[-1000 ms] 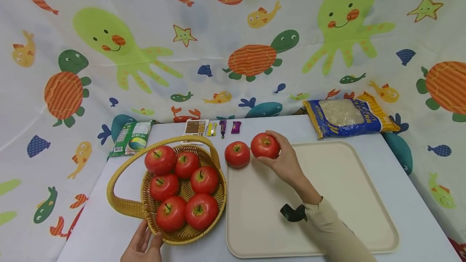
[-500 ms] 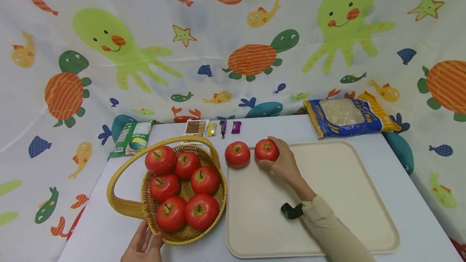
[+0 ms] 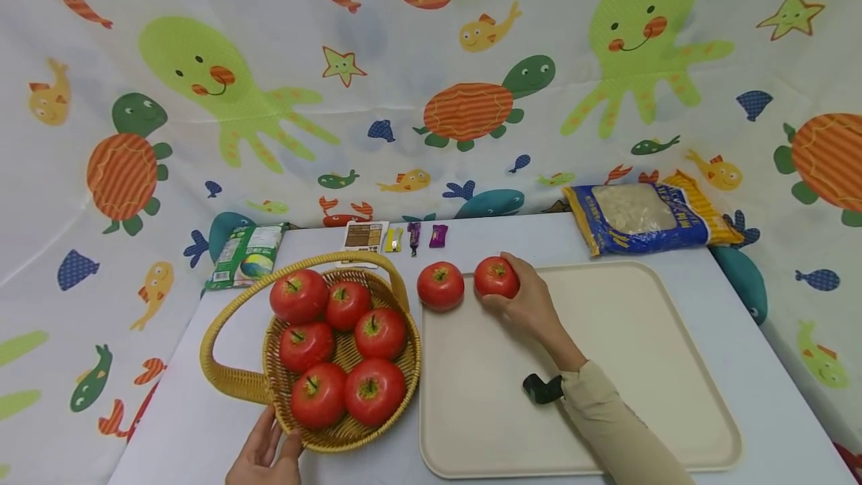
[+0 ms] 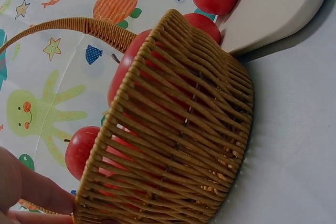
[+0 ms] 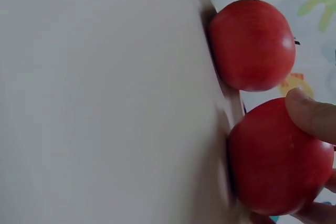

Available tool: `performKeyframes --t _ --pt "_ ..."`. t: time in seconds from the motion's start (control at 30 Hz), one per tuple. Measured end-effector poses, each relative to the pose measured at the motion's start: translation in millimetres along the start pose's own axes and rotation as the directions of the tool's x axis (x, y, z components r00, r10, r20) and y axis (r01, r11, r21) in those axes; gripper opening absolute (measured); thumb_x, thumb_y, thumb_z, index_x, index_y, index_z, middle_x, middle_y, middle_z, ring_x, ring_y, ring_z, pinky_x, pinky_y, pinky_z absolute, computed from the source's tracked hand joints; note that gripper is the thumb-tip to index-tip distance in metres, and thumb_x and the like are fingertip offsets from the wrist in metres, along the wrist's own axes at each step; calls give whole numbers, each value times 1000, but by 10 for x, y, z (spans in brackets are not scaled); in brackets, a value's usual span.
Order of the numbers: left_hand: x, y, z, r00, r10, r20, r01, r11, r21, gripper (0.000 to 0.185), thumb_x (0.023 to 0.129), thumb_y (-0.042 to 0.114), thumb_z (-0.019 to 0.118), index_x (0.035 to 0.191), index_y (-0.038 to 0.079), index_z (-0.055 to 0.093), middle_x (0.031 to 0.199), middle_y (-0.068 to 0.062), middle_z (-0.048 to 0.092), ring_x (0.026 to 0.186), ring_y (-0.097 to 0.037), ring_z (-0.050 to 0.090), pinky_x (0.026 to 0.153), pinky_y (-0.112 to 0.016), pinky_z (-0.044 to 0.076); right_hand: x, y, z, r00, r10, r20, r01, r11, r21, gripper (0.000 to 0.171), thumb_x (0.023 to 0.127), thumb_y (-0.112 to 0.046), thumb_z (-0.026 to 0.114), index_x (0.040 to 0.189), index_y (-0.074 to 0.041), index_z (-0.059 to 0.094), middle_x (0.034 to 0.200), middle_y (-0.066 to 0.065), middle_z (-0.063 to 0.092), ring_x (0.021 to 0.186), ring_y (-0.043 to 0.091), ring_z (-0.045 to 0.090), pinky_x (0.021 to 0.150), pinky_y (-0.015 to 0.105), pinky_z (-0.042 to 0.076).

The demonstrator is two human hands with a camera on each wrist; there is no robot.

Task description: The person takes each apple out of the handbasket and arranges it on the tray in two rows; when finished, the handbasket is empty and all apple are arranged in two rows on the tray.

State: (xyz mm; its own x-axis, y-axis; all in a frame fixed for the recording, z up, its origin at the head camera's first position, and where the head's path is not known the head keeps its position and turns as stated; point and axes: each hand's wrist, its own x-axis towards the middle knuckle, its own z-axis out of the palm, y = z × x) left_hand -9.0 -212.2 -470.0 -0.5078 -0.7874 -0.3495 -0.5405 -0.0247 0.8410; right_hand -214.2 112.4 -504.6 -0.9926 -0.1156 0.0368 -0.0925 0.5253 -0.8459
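1. The right hand (image 3: 528, 302) curls its fingers round a round red tomato (image 3: 496, 278), a closed grip, and the tomato sits at the far left corner of the flat cream plastic tray (image 3: 640, 365).
2. In the right wrist view a fingertip (image 5: 311, 115) lies on top of this tomato, which presses against the tray's rim.
3. A second red tomato (image 3: 441, 286) stands just beside it to the left, at the tray's corner; the two are close, but whether they touch cannot be told.
4. The left hand (image 3: 264, 457) rests with relaxed, straight fingers against the near wall of the round woven wicker basket with a hoop handle (image 3: 229, 380), an open grip that holds nothing.
5. Six red tomatoes (image 3: 337, 346) lie in the basket, left of the tray on the white desk (image 3: 168, 432).
6. Along the desk's far edge lie a green packet (image 3: 245, 254), small sweet wrappers (image 3: 412, 236) and a blue and yellow bag (image 3: 646, 215).
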Motion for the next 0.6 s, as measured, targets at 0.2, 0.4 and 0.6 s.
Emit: performKeyframes --t 0.2,0.4,0.6 --pt "-22 24 2 1000 16 -3 -16 1000 -16 69 91 -12 61 155 -1 38 151 -34 39 131 -51 49 85 -43 51 1 4 -10 1000 3 22 -2 999 -32 87 85 -18 85 156 -5 37 156 21 42 141 41 40 109 61 47" --pt "-23 36 3 1000 4 -3 -4 1000 -11 69 92 -11 60 156 0 37 151 -35 38 130 -51 49 87 -45 50 -69 -41 -79 996 23 81 -13 991 -131 99 86 -30 84 162 -11 24 165 23 22 148 47 25 108 73 40" --pt "16 -8 25 1000 -27 -5 27 1000 4 69 94 -7 61 157 3 36 153 -34 37 127 -50 52 94 -50 46 -346 -353 -243 991 -95 99 112 977 -182 102 85 -39 83 164 -21 21 170 21 4 153 49 7 108 80 30"
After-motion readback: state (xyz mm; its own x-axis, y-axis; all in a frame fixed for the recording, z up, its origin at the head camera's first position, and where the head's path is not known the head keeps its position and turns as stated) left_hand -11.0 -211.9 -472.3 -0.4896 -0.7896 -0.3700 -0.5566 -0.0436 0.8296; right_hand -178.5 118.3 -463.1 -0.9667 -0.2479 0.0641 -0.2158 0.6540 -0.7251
